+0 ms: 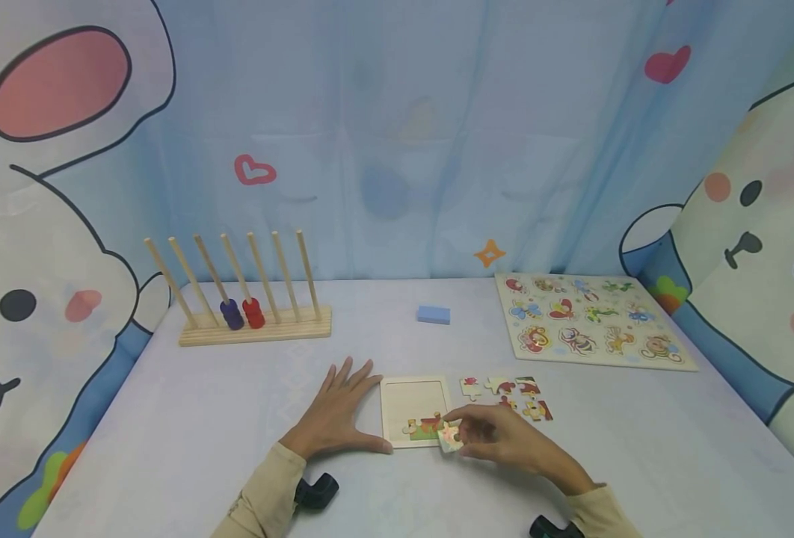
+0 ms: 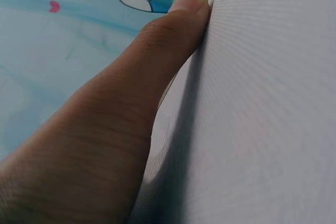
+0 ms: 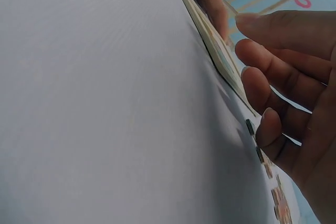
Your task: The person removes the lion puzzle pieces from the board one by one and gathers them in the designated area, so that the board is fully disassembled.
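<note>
A square wooden puzzle tray (image 1: 410,400) lies on the table, with a few joined pieces (image 1: 425,427) at its lower right. Spread wide, my left hand (image 1: 339,415) touches the tray's left side with thumb and index finger; the left wrist view shows its thumb (image 2: 173,30) against the tray's edge. My right hand (image 1: 505,439) pinches a jigsaw piece (image 1: 449,438) over the tray's lower right corner. In the right wrist view the fingers of the right hand (image 3: 294,77) are curled and the piece is hidden.
Several loose jigsaw pieces (image 1: 528,385) lie right of the tray. Behind are a blue block (image 1: 434,314), a wooden peg rack (image 1: 282,329) with purple beads (image 1: 232,314) and red beads (image 1: 253,313), and an insect picture board (image 1: 588,320) at the back right. A printed curtain (image 1: 397,149) hangs behind.
</note>
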A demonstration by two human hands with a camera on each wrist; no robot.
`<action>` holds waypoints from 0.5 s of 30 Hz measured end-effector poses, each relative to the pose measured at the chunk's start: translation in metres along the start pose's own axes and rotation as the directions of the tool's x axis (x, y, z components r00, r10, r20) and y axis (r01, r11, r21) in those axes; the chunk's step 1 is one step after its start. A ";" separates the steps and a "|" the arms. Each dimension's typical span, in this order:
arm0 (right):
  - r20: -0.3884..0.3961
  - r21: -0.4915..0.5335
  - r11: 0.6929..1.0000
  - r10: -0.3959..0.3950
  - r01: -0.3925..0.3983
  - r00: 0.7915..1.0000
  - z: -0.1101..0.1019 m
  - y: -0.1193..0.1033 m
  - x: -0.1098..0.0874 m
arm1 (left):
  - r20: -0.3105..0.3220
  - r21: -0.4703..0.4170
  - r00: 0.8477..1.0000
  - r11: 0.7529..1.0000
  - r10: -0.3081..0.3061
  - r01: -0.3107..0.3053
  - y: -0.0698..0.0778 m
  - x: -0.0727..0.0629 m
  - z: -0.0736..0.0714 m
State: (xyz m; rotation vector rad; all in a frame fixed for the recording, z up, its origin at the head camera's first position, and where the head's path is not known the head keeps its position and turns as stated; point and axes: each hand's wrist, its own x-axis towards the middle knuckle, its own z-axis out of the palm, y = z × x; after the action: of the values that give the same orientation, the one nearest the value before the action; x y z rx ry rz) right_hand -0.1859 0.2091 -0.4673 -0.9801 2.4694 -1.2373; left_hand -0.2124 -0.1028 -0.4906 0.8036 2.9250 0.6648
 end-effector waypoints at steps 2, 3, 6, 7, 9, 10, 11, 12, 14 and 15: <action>0.001 0.000 1.000 -0.018 0.018 1.000 -0.001 0.001 -0.003 | 0.001 -0.001 1.000 1.000 -0.001 0.001 0.000 0.000 0.000; 0.001 0.001 1.000 -0.020 0.020 1.000 -0.002 0.001 -0.004 | 0.001 -0.001 1.000 1.000 -0.002 0.002 0.000 0.000 0.000; -0.001 0.000 1.000 -0.016 0.016 1.000 -0.004 0.003 -0.008 | 0.003 -0.002 1.000 1.000 -0.004 0.004 0.000 0.000 0.000; -0.006 0.000 1.000 -0.011 0.011 1.000 -0.004 0.004 -0.010 | 0.003 -0.002 1.000 1.000 -0.004 0.004 0.000 0.000 0.000; -0.014 0.008 1.000 0.011 -0.011 1.000 -0.005 0.005 -0.014 | 0.002 -0.002 1.000 1.000 -0.003 0.003 0.000 0.000 0.000; -0.018 0.011 1.000 0.024 -0.024 1.000 -0.006 0.005 -0.016 | 0.001 -0.003 1.000 1.000 -0.003 0.003 0.000 0.000 0.000; -0.021 0.014 0.999 0.044 -0.044 0.999 -0.007 0.005 -0.018 | 0.001 -0.001 1.000 1.000 -0.002 0.002 0.000 0.000 0.000; -0.026 0.013 0.998 0.063 -0.063 0.998 -0.008 0.006 -0.020 | 0.000 -0.001 1.000 1.000 -0.001 0.001 0.000 0.000 0.000; -0.036 0.007 0.995 0.097 -0.097 0.995 -0.010 0.006 -0.024 | 0.001 0.003 1.000 1.000 -0.001 0.001 -0.001 0.000 0.001; -0.040 0.001 0.994 0.107 -0.107 0.993 -0.011 0.007 -0.026 | 0.002 0.004 1.000 1.000 -0.001 0.001 -0.001 0.000 0.001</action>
State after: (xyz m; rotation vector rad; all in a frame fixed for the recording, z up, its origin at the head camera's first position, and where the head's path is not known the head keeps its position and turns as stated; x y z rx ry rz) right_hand -0.1748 0.2357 -0.4684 -0.8191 2.5168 -1.2330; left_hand -0.2126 -0.1031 -0.4915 0.8032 2.9257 0.6583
